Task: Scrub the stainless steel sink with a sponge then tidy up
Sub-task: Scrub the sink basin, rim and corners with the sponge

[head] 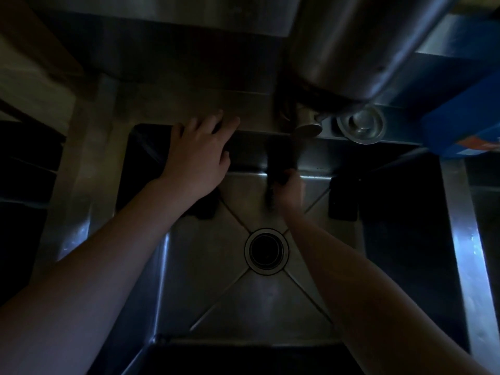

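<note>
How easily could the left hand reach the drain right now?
Probably yes: the left hand rests open on the back rim of the sink, holding nothing, and the floor around the drain looks bare. The right hand is farther back.

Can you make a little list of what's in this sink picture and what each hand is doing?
Sink: stainless steel, dim light
Drain: middle of the sink floor
Left hand: open, resting on the back rim
Right hand: gripping a dark, blurred sponge at the back of the basin
Blue box: at the far right corner
</note>
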{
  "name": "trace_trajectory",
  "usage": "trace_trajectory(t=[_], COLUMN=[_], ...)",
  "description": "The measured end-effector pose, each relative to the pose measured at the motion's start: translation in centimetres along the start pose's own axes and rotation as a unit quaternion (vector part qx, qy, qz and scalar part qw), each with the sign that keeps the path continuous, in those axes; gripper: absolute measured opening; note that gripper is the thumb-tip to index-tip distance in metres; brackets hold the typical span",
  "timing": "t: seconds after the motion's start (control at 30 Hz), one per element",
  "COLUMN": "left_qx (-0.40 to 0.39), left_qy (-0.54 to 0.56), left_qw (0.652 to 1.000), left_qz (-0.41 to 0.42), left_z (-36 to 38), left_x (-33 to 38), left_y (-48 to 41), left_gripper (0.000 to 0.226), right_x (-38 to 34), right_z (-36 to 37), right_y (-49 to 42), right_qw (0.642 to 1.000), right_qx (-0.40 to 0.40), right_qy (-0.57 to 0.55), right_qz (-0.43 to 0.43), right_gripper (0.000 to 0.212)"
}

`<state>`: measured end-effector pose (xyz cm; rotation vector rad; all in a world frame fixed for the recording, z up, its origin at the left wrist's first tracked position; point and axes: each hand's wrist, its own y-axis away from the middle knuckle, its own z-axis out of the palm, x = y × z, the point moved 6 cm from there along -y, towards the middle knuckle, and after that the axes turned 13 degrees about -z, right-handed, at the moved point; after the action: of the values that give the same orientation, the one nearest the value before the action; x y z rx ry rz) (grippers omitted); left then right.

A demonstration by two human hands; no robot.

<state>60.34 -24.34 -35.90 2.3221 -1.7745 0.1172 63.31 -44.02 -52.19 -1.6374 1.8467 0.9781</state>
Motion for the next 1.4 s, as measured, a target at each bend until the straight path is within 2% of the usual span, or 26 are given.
trace_trajectory(t=[0.1, 0.2, 0.3, 0.47, 0.57, 0.63, 0.73, 0.83, 0.87, 0.93, 1.1, 1.17, 1.27, 1.3, 1.33, 1.4], left_qx=[-0.002, 0.003, 0.003, 0.010, 0.005, 0.004, 0.005, 0.004, 0.003, 0.003, 0.007, 0.006, 0.003, 0.002, 0.001, 0.001], left_qy=[0.002, 0.004, -0.001, -0.003, -0.010, -0.011, -0.010, -0.006, -0.005, -0.005, -0.006, -0.009, -0.013, -0.011, -0.008, -0.006], left_qw=[1.000, 1.000, 1.000, 1.000, 1.000, 1.000, 1.000, 1.000, 1.000, 1.000, 1.000, 1.000, 1.000, 1.000, 1.000, 1.000], left_qz=[0.004, 0.004, 0.004, 0.005, 0.007, 0.010, 0.011, 0.011, 0.012, 0.012, 0.005, 0.002, 0.003, 0.004, 0.005, 0.004], left_z=[0.0, 0.0, 0.1, 0.2, 0.3, 0.3, 0.3, 0.2, 0.2, 0.2, 0.2, 0.2, 0.2, 0.1, 0.1, 0.0], left_x=[0.0, -0.1, -0.2, -0.3, -0.3, -0.2, -0.3, -0.3, -0.3, -0.2, -0.2, -0.2, 0.0, 0.0, 0.0, -0.1], left_y=[-0.1, -0.1, -0.2, -0.3, -0.3, -0.4, -0.4, -0.3, -0.3, -0.3, -0.3, -0.3, -0.3, -0.3, -0.3, -0.2], left_gripper=[0.059, 0.059, 0.059, 0.059, 0.060, 0.060, 0.059, 0.059, 0.058, 0.058, 0.059, 0.060, 0.060, 0.060, 0.060, 0.060], right_x=[-1.9, -3.4, -2.7, 1.9, 3.1, 3.1, 4.1, 5.4, 5.8, 5.9, 4.2, 4.4, 3.3, 3.5, 3.9, 4.7], right_z=[3.4, 7.6, 9.2, 7.9, 6.4, 5.0, 0.6, -3.7, -4.5, -4.6, 0.4, 2.0, 3.5, 3.2, 3.0, 1.3], right_y=[0.4, 2.1, 3.6, 9.1, 10.3, 8.9, 5.3, 1.4, 0.4, -0.6, 2.2, 4.7, 9.0, 10.1, 10.6, 10.4], right_qw=[0.987, 0.912, 0.846, 0.804, 0.808, 0.848, 0.953, 0.994, 0.997, 0.998, 0.971, 0.961, 0.901, 0.891, 0.888, 0.915], right_qx=[-0.099, -0.256, -0.327, -0.409, -0.397, -0.356, -0.217, -0.070, -0.040, -0.032, -0.165, -0.188, -0.291, -0.317, -0.326, -0.287], right_qy=[0.095, 0.227, 0.324, 0.306, 0.268, 0.207, 0.095, 0.053, 0.052, 0.056, 0.147, 0.149, 0.179, 0.169, 0.157, 0.127], right_qz=[-0.086, -0.224, -0.271, -0.305, -0.343, -0.332, -0.191, -0.071, -0.035, 0.003, -0.092, -0.134, -0.268, -0.279, -0.283, -0.253], right_gripper=[0.024, 0.032, 0.036, 0.042, 0.041, 0.038, 0.033, 0.035, 0.036, 0.036, 0.027, 0.025, 0.032, 0.034, 0.035, 0.034])
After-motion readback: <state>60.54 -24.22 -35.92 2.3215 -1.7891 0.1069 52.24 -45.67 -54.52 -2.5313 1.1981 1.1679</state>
